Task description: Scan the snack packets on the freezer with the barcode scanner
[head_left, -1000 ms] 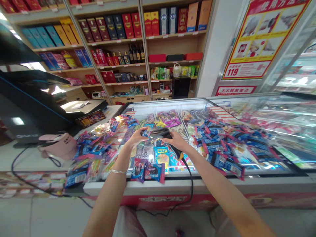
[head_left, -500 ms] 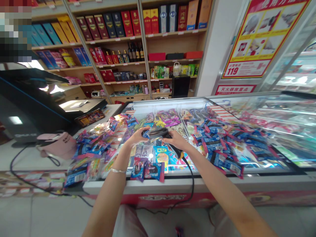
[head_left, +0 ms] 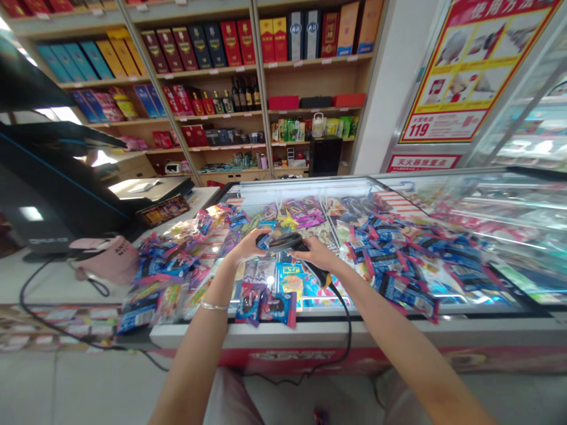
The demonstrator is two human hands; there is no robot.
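Observation:
My right hand [head_left: 318, 254] is closed around the handle of a black barcode scanner [head_left: 286, 241], whose cable hangs down over the freezer's front edge. My left hand [head_left: 248, 246] pinches a small blue snack packet [head_left: 264, 241] at the scanner's head, which partly hides it. Just below, two blue and pink snack packets [head_left: 277, 307] lie at the front edge of the glass-topped freezer [head_left: 195, 332]. A loose heap of similar packets [head_left: 390, 254] spreads to the right of my hands. Another pile [head_left: 170, 260] lies to the left.
A pink cap-like bag [head_left: 108, 260] stands on the left counter beside a dark checkout machine [head_left: 53, 189]. The black cable [head_left: 348, 330] loops below the freezer's edge. Shelves [head_left: 212, 71] of boxes and bottles line the back wall.
Both hands stay at nearly the same place, with the scanner and the packet still held. The view has shifted very slightly.

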